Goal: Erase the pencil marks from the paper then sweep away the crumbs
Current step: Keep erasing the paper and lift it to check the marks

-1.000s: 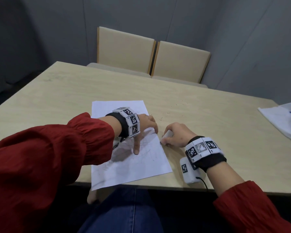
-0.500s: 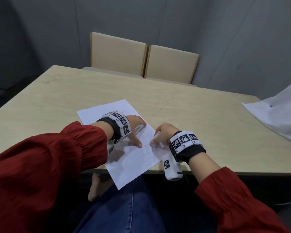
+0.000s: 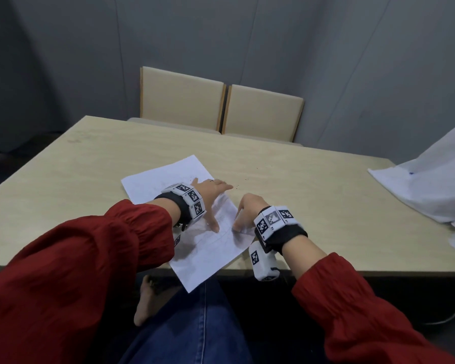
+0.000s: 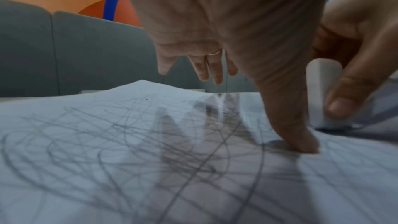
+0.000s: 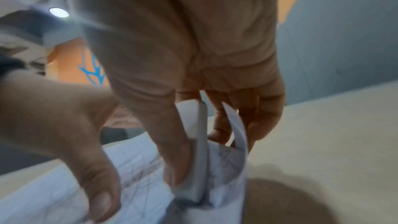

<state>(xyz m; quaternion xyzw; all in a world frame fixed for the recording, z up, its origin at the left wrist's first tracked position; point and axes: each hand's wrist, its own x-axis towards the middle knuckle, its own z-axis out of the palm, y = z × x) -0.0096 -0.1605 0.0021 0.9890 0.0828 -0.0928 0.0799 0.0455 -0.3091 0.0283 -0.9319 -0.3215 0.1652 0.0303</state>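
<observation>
A white paper [image 3: 195,256] with grey pencil scribbles [image 4: 129,159] lies skewed on the table [image 3: 90,166], one corner hanging over the near edge. My left hand [image 3: 216,203] presses it flat with spread fingers, the thumb [image 4: 301,146] down on the sheet. My right hand [image 3: 243,211] grips a white eraser [image 5: 198,151] between thumb and fingers, its lower end on the paper's right edge. That edge [image 5: 237,134] curls up beside the eraser [image 4: 323,91]. Dark crumbs [image 3: 237,185] dot the table just past the paper.
Two beige chairs [image 3: 181,98] [image 3: 263,114] stand at the far side of the table. A white sheet [image 3: 431,187] covers the table's right end. My lap in blue jeans [image 3: 184,332] lies below the near edge.
The paper has turned askew and a corner now hangs over the near edge. My right hand with the eraser has come from beside the sheet onto its right edge.
</observation>
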